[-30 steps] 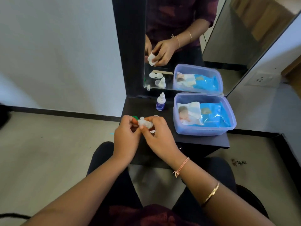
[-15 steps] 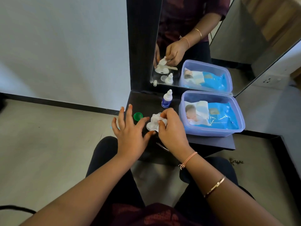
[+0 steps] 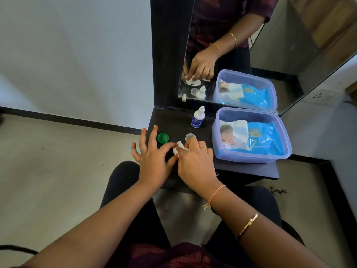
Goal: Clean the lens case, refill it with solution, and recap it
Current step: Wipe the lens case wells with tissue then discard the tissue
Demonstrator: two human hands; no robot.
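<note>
The white lens case (image 3: 175,151) lies on the black shelf (image 3: 249,169), mostly hidden under my hands. My left hand (image 3: 152,161) holds its left end between index finger and thumb, with the other fingers spread straight. My right hand (image 3: 195,161) pinches a crumpled white tissue (image 3: 181,145) and presses it onto the case. A green cap (image 3: 163,137) lies just left of the case and a clear cap (image 3: 189,136) sits behind my right fingers. The solution bottle (image 3: 198,119) stands upright and capped further back.
A lilac plastic tub (image 3: 286,149) holding a blue pack of wipes fills the right of the shelf. A mirror (image 3: 289,45) stands along the shelf's back edge and reflects my hands and the tub. The shelf's front edge is above my knees.
My hands came down from above the shelf and set the case on it. The green cap now lies free on the shelf, and my left fingers have spread out.
</note>
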